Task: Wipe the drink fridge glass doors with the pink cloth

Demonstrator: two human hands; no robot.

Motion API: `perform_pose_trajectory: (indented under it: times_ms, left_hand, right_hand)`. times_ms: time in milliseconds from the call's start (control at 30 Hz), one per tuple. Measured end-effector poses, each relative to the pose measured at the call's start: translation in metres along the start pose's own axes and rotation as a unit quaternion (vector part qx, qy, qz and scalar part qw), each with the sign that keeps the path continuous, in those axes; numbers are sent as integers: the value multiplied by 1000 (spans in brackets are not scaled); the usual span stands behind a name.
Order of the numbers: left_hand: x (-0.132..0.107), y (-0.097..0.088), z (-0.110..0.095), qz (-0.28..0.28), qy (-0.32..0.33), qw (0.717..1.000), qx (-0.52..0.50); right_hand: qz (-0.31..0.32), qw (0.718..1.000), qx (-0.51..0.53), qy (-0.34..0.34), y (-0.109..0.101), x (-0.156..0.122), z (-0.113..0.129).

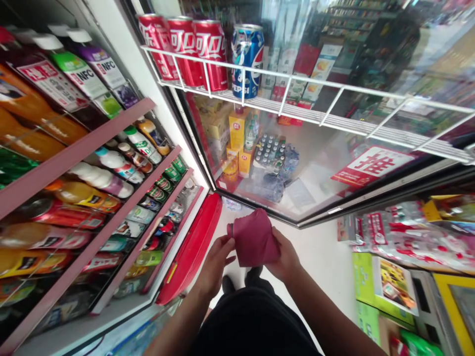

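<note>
A folded maroon cloth (256,240) is held between my two hands, above the floor and in front of my body. My left hand (218,254) pinches its left edge, where a small rolled or folded bit sticks out. On the opposite side, my right hand (284,254) grips the cloth, with its fingers mostly hidden behind it. Whether anything is inside the cloth I cannot tell. Ahead of my hands, the glass door (315,148) of a drinks fridge stands open.
White wire rack (319,116) on the door carries red cola cans (211,57) and a blue Pepsi can (248,62). Fridge shelves (74,148) full of bottles and cans rise at left. A red panel (193,247) edges the fridge base. Packaged goods (386,230) stand at right.
</note>
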State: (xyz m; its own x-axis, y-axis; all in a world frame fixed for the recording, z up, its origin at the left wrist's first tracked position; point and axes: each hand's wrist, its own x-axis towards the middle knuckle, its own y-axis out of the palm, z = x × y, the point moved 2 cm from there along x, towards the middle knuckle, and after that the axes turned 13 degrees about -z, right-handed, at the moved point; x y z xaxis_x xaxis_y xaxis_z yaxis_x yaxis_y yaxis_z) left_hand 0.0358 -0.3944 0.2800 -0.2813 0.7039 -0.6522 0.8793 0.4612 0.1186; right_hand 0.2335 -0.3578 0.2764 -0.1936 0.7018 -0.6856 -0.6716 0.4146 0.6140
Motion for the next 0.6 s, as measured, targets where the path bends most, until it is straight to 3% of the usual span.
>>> perform_pose_trajectory:
  times_ms: [100,233,433,600]
  left_hand:
    - [-2,-12,14,35,-33,999,-17]
    - [4,-30,29,2,-31,998,-55]
    - [12,-52,39,-12,-48,996,-70]
    - [10,-62,41,-20,-65,996,-59]
  right_hand:
    - [1,1000,-17,8,10,-5,-23]
    - [-14,999,-46,12,13,-11,-53]
    - [-67,995,-79,-9,-12,-20,-80]
    - [-79,988,-128,-34,-29,-20,-82]
